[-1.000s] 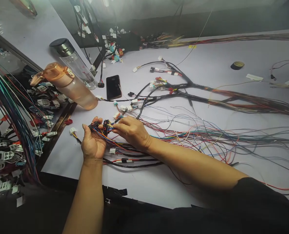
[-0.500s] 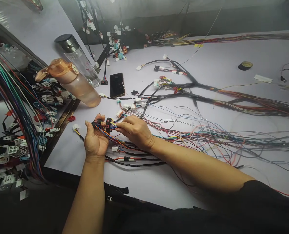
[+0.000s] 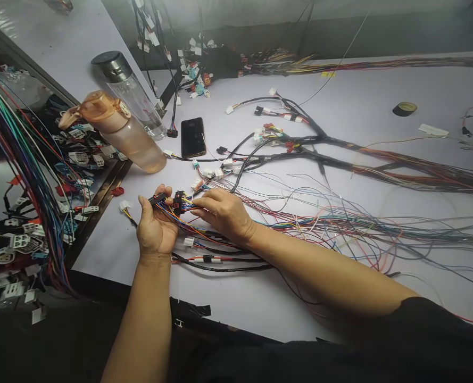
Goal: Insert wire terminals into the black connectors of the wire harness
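Left hand is palm-up over the near left of the table, holding a black connector. Just right of that's a second black plug, right hand pinching its wires. Loose wires sprawl off right.

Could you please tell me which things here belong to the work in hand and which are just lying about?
In hand:
- black connector, in the left hand
- second connector, beside it
- its wires, pinched by the right hand

Apparently lying about:
- phone
- orange bottle
- clear bottle
- tape roll
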A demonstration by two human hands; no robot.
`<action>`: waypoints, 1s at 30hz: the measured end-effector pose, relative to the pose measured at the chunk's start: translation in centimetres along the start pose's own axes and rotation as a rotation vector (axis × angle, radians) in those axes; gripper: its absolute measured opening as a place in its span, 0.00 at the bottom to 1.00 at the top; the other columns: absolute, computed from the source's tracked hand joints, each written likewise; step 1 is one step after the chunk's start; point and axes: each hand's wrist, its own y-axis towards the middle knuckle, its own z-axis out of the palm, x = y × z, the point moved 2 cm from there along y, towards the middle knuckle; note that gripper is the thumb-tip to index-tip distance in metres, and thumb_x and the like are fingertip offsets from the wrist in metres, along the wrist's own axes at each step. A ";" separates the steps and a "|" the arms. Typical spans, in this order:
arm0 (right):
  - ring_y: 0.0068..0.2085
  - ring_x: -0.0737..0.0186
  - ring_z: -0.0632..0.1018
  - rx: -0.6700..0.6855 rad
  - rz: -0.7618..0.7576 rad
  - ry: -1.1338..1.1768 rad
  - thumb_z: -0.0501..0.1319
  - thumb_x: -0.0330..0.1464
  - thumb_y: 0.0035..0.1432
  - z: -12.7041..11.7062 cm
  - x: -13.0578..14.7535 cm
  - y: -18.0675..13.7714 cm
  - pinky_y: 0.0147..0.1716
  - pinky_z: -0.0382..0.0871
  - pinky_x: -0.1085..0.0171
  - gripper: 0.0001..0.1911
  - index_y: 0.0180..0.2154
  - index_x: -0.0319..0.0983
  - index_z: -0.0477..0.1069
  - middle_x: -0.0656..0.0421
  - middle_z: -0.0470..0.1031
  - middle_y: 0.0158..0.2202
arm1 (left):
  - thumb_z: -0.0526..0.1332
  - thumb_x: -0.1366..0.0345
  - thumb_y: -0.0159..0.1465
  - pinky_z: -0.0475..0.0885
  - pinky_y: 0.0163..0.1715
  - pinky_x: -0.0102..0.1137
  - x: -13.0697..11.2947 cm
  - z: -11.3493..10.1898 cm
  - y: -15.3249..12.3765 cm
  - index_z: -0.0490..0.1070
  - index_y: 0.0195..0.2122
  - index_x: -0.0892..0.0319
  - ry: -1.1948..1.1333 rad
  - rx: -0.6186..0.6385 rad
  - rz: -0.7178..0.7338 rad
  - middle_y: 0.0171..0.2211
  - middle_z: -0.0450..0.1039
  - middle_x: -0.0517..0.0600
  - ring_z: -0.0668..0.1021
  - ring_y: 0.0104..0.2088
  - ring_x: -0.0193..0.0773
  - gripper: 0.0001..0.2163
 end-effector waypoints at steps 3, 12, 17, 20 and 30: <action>0.36 0.63 0.71 -0.001 -0.014 -0.010 0.57 0.37 0.66 0.0 0.0 0.0 0.38 0.65 0.66 0.13 0.41 0.35 0.77 0.55 0.75 0.35 | 0.46 0.52 0.71 0.75 0.36 0.24 -0.1 -0.2 0.0 0.74 0.41 0.68 0.002 0.023 0.006 0.38 0.76 0.54 0.74 0.27 0.25 0.24; 0.32 0.66 0.72 -0.121 -0.002 -0.072 0.57 0.37 0.67 -0.3 0.3 -0.1 0.35 0.64 0.67 0.14 0.37 0.37 0.77 0.57 0.75 0.30 | 0.47 0.52 0.71 0.77 0.33 0.26 0.0 0.2 -0.4 0.75 0.43 0.66 0.040 -0.006 -0.004 0.38 0.77 0.51 0.77 0.28 0.27 0.24; 0.32 0.67 0.74 -0.135 0.035 -0.040 0.59 0.36 0.65 -0.2 0.3 -0.1 0.34 0.65 0.68 0.12 0.37 0.38 0.78 0.58 0.75 0.30 | 0.46 0.51 0.71 0.79 0.33 0.30 -0.2 0.6 -0.7 0.75 0.41 0.65 0.041 -0.023 0.008 0.37 0.77 0.49 0.78 0.29 0.29 0.24; 0.33 0.67 0.74 -0.114 0.063 -0.013 0.59 0.37 0.65 -0.2 0.2 0.0 0.35 0.66 0.68 0.12 0.37 0.38 0.78 0.58 0.76 0.31 | 0.45 0.51 0.71 0.79 0.32 0.30 -0.2 0.6 -0.8 0.75 0.41 0.64 0.049 -0.018 0.011 0.37 0.77 0.49 0.78 0.29 0.30 0.24; 0.33 0.68 0.74 -0.068 0.084 -0.012 0.58 0.38 0.66 -0.3 0.2 0.1 0.34 0.65 0.69 0.13 0.39 0.38 0.78 0.58 0.76 0.31 | 0.45 0.51 0.71 0.80 0.32 0.31 -0.1 0.4 -0.6 0.75 0.42 0.65 0.057 -0.018 0.012 0.37 0.77 0.50 0.78 0.30 0.30 0.25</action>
